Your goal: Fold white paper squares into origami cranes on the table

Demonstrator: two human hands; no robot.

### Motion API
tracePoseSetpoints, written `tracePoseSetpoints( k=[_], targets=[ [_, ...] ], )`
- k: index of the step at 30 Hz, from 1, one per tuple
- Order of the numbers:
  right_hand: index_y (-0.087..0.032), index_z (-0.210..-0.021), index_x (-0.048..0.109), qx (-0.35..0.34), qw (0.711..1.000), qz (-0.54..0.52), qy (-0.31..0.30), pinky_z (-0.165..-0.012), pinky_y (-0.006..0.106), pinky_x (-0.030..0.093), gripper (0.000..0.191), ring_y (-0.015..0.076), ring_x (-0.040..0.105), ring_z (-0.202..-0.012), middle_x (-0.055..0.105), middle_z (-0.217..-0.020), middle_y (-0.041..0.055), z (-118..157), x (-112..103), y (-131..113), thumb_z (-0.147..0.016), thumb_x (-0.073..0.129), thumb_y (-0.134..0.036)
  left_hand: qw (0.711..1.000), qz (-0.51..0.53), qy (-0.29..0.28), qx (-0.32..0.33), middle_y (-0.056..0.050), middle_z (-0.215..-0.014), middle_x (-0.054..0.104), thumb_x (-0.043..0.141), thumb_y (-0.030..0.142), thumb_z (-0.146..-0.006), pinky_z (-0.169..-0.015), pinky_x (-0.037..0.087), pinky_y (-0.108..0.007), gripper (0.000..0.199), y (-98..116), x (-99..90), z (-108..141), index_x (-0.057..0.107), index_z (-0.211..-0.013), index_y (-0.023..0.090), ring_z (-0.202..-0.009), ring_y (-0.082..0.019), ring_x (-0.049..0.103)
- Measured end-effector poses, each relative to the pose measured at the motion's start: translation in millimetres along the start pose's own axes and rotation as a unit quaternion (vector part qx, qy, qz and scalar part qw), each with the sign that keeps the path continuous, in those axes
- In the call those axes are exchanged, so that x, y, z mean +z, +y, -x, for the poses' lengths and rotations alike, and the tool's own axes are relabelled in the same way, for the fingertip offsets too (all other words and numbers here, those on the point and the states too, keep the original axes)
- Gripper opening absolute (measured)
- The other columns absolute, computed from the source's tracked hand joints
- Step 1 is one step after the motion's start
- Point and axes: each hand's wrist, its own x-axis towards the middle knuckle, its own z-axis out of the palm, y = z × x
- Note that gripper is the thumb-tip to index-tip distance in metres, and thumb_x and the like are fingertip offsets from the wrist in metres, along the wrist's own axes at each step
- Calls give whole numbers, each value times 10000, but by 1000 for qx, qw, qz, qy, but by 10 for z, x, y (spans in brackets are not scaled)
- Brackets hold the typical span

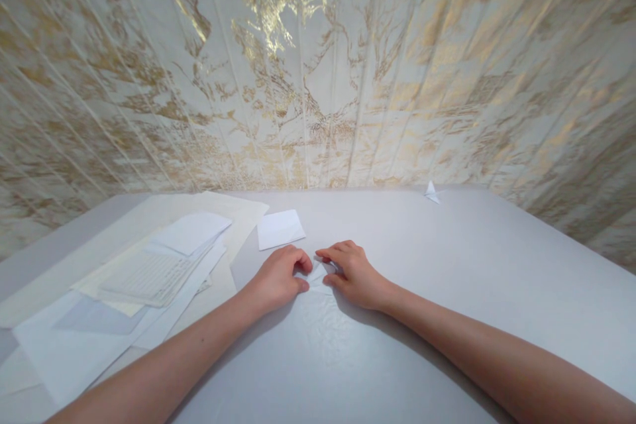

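Observation:
A small piece of folded white paper [318, 276] lies on the table between my two hands, with angled creases showing on it. My left hand [282, 278] curls at its left side, thumb and fingers closed on the edge. From the right, my right hand [354, 274] holds the other side, index finger bent over the top and thumb lower down. Parts of the paper are hidden behind the fingers. Just beyond my left hand rests a flat folded white sheet [281, 229].
A spread pile of loose papers [84, 338] covers the left of the table [472, 265], with a printed sheet [149, 276] on it. A small folded paper figure [432, 193] stands at the back right. Behind the table hangs a gold-patterned white curtain [318, 79].

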Motion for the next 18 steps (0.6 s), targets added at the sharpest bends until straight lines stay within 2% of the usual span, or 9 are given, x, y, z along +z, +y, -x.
tracePoseSetpoints(
  k=[2, 5, 7, 9, 11, 14, 15, 16, 18],
  targets=[
    [-170, -1096, 600, 9, 1000, -2, -10, -848, 381, 356, 419, 235, 508, -953, 637, -947, 78, -7, -14, -6, -685, 676, -134, 1000, 15, 10, 16, 6, -775, 594, 634, 75, -581, -704, 404, -267, 183, -12, 19, -5, 577, -719, 180, -760, -159, 535],
    [-177, -1061, 618, 13, 1000, -24, -11, -805, 348, 378, 404, 204, 530, -865, 623, -853, 48, -13, -30, -7, -666, 693, -135, 998, 57, 33, 25, -15, -858, 620, 644, 62, -560, -754, 413, -281, 334, -37, 47, -13, 571, -866, 172, -826, -172, 551],
    [-181, -973, 645, -7, 999, -51, -3, -750, 303, 398, 313, 170, 538, -784, 598, -774, 20, -4, -31, -5, -672, 670, -101, 997, 58, 40, 38, -32, -901, 630, 650, 72, -565, -794, 409, -298, 373, -42, 54, -6, 579, -919, 166, -867, -183, 554],
    [-174, -842, 654, -44, 996, -77, 22, -699, 269, 409, 189, 149, 534, -730, 572, -717, 7, 16, -23, 1, -692, 622, -64, 996, 28, 39, 75, -28, -842, 640, 634, 95, -609, -794, 402, -307, 217, -34, 48, 20, 615, -812, 168, -838, -182, 555],
    [-168, -749, 631, -93, 989, -87, 70, -688, 265, 411, 156, 147, 530, -721, 561, -701, 13, 38, -11, 19, -706, 565, -34, 989, -7, 66, 132, -16, -740, 637, 592, 102, -664, -755, 397, -301, 74, -21, 34, 62, 615, -672, 172, -771, -169, 553],
    [-174, -733, 605, -169, 973, -54, 149, -723, 294, 399, 212, 163, 522, -760, 569, -735, 34, 53, -1, 67, -697, 491, 1, 950, -78, 183, 240, -23, -758, 646, 535, 84, -714, -734, 371, -317, 129, -16, 17, 130, 624, -703, 177, -762, -170, 540],
    [-177, -730, 601, -193, 967, -34, 163, -731, 302, 391, 226, 167, 517, -768, 571, -744, 38, 52, -3, 87, -692, 475, 6, 933, -107, 204, 277, -27, -754, 644, 516, 85, -735, -722, 365, -320, 145, -19, 17, 149, 622, -701, 177, -751, -169, 532],
    [-181, -727, 599, -212, 963, -15, 165, -736, 309, 382, 236, 169, 513, -772, 572, -749, 40, 49, -11, 106, -689, 465, 9, 918, -137, 211, 308, -33, -751, 642, 497, 82, -754, -712, 361, -321, 164, -23, 21, 163, 622, -701, 176, -745, -168, 525],
    [-185, -721, 600, -241, 960, 19, 140, -742, 316, 366, 250, 168, 512, -773, 577, -745, 37, 44, -39, 135, -683, 455, 15, 898, -189, 189, 348, -42, -719, 629, 459, 78, -789, -686, 356, -318, 209, -28, 37, 184, 619, -691, 170, -719, -165, 517]
  ],
)
